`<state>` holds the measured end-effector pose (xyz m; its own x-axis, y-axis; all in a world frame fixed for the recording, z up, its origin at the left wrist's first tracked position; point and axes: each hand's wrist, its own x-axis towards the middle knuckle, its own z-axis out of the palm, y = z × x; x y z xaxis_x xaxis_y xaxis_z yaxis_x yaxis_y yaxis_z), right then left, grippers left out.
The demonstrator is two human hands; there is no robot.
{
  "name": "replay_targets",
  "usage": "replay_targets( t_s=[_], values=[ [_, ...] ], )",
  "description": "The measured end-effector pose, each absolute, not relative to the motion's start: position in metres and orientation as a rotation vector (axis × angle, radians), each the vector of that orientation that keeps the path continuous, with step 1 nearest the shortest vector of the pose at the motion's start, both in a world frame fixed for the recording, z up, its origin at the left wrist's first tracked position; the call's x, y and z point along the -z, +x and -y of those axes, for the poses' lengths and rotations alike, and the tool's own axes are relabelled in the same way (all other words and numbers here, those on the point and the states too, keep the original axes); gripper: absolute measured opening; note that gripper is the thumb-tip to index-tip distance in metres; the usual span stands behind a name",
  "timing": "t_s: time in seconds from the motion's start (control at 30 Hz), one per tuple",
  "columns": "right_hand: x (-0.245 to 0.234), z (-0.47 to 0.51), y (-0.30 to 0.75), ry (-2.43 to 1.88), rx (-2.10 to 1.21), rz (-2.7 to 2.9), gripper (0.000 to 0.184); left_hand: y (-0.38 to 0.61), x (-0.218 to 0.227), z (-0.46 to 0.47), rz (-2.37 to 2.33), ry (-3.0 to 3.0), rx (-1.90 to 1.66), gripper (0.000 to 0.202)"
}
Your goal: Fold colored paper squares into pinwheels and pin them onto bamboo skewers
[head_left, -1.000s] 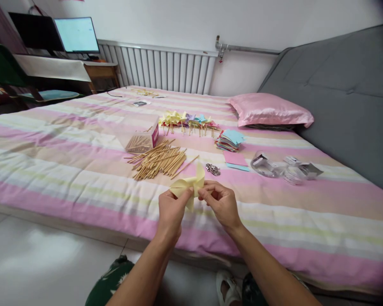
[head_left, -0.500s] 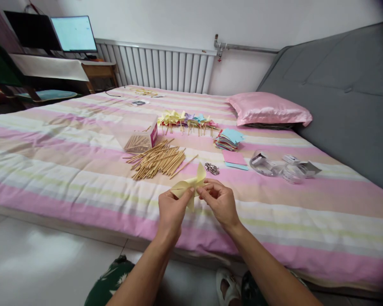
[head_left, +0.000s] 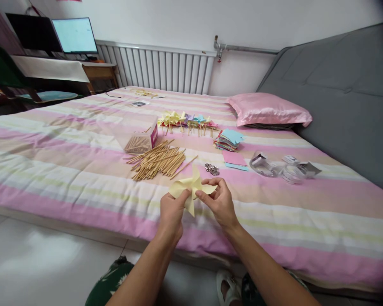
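Above the near edge of the bed I hold a pale yellow paper pinwheel [head_left: 185,185] without a stick. My left hand [head_left: 174,210] is closed on its left side, thumb pressed near the centre. From the right, my right hand [head_left: 221,204] pinches it, thumb near the middle and fingers behind a blade. Just beyond lie a pile of thin wooden sticks [head_left: 159,160] and a small heap of shiny metal pieces [head_left: 212,169], too small to name exactly. Whether a fastener sits at the pinwheel's centre is hidden by my thumbs.
A clear plastic box [head_left: 137,143] holds more sticks. Finished pinwheels [head_left: 185,119] lie in a row behind it. To the right are a stack of coloured paper [head_left: 228,140], loose pink and blue sheets [head_left: 234,159], clear plastic packaging [head_left: 263,163] and a pink pillow [head_left: 270,109].
The pinwheel has turned in my hands, so its blades now spread up, down, left and right. My hands have shifted only slightly.
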<state>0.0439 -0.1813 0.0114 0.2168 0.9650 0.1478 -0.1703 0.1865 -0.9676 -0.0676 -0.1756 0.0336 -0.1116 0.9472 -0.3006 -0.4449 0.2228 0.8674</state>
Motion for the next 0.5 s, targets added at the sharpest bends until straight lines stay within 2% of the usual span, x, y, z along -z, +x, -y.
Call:
replay_targets(
  t_s=[0.1,0.37,0.5],
  values=[
    [-0.0114,0.1812,0.0387,-0.993,-1.151,0.861,0.053,-0.0655,-0.0339,0.1769,-1.084,0.558,-1.296,0.022],
    [-0.0153,0.1836,0.0336,-0.961,-1.23,0.693,0.05,-0.0587,-0.0293,0.1829,-0.985,0.531,-1.283,0.024],
    [-0.0168,0.181,0.041,-0.963,-1.262,0.666,0.054,-0.0617,-0.0286,0.1832,-1.018,0.606,-1.204,0.024]
  ],
)
